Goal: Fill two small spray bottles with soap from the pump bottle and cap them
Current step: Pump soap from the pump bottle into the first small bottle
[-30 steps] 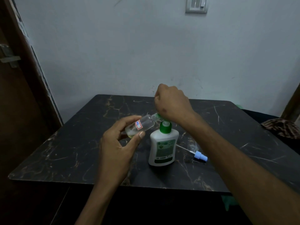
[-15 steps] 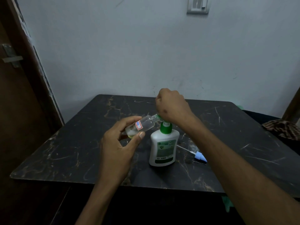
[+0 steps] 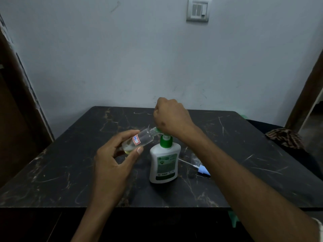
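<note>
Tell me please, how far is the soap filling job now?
Early stage. Done: the small bottle is uncapped; its blue spray cap lies on the table. In hand: the left hand holds that bottle tilted at the nozzle of the pump bottle while the right hand is on the pump; a little yellowish soap is inside. Left: filling, capping, and a second bottle, not clearly visible.

The desk (image 3: pixel 70 172) is black with thin gold and white lines like marble. The pump bottle (image 3: pixel 164 165) is white with a green top and a green label. The small spray bottle (image 3: pixel 139 139) is see-through, with a little yellow soap inside and a white sticker edged in red. The spray cap (image 3: pixel 203 171) is light blue. The wall (image 3: pixel 122 58) is pale grey-blue.
</note>
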